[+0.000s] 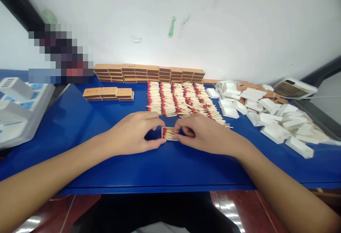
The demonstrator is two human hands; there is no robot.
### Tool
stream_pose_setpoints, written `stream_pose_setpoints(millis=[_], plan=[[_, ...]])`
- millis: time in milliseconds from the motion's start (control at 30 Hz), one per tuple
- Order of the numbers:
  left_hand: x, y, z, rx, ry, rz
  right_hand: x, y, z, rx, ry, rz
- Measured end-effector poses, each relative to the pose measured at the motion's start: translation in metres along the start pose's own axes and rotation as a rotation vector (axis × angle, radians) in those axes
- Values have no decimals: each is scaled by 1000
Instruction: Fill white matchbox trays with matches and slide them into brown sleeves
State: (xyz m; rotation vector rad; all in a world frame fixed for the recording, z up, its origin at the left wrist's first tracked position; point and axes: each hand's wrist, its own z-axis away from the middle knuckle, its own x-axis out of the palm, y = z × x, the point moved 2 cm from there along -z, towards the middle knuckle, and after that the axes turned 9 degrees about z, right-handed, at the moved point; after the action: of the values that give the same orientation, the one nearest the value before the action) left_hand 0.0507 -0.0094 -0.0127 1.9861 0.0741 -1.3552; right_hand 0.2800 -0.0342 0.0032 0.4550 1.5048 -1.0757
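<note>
A small white matchbox tray (170, 139) lies on the blue table in front of me, filled with red-tipped matches (168, 132). My left hand (138, 131) pinches the tray's left end, thumb at the near corner and index finger at the far one. At the other end, my right hand (199, 131) has its thumb and index finger closed on the tray, covering its right edge; its remaining fingers are curled in. Just beyond my hands, rows of loose matches (167, 99) lie side by side with red heads mostly to the left.
Stacked matchboxes (135, 73) line the wall, with a shorter row of matchboxes (108, 93) at the left. Empty white trays (274, 119) are heaped on the right, near brown sleeves (250, 86) and a white device (295, 88). A power strip (23, 115) sits far left.
</note>
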Motion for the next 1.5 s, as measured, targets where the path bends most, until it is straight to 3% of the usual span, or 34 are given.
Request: stream_pose_setpoints(millis=[167,333,567,767,933,1500], plan=[[0,-1,0,-3,3,-5,1,-1,-2,-10,42,36],[-2,-1,1,-5,30,-25,-21,19,12,43,153,109],[-4,-1,3,-15,50,-59,-39,63,38,195,-39,180],[-4,-1,2,-12,42,-66,-33,60,33,266,-108,162],[-5,-1,2,-8,38,-64,-36,62,35,267,-40,235],[-4,0,2,-23,26,-64,-34,56,31,265,-106,165]])
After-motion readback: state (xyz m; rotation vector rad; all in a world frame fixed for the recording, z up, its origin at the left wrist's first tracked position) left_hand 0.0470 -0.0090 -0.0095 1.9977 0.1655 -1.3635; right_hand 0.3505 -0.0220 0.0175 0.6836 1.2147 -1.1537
